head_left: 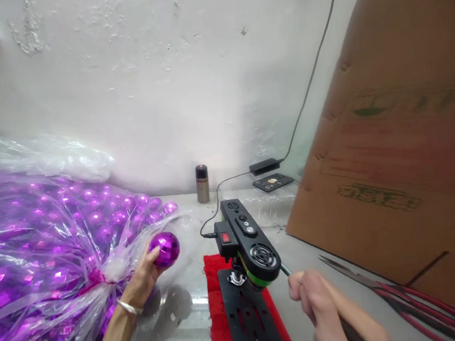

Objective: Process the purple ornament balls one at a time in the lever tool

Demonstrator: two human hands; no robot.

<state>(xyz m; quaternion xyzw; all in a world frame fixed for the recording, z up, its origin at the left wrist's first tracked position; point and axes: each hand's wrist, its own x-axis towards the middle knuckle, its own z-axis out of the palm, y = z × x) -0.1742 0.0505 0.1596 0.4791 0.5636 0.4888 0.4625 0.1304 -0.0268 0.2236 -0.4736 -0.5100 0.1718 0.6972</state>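
Observation:
My left hand [141, 280] holds a shiny purple faceted ball [165, 248] just outside the mouth of a large clear plastic bag [45, 247] full of the same purple balls, at the left. My right hand [316, 298] is closed around the lever handle [286, 270] of a small black bench drill press [248, 241] in the middle. The press has a red switch and stands on a black slotted base plate [252, 318] over a red mat [215, 300].
A big cardboard sheet [401, 137] leans at the right, with red and black cables [405, 303] at its foot. By the white wall stand a small metal bottle [202, 183], a black power adapter [264, 166] and a flat black device [272, 182].

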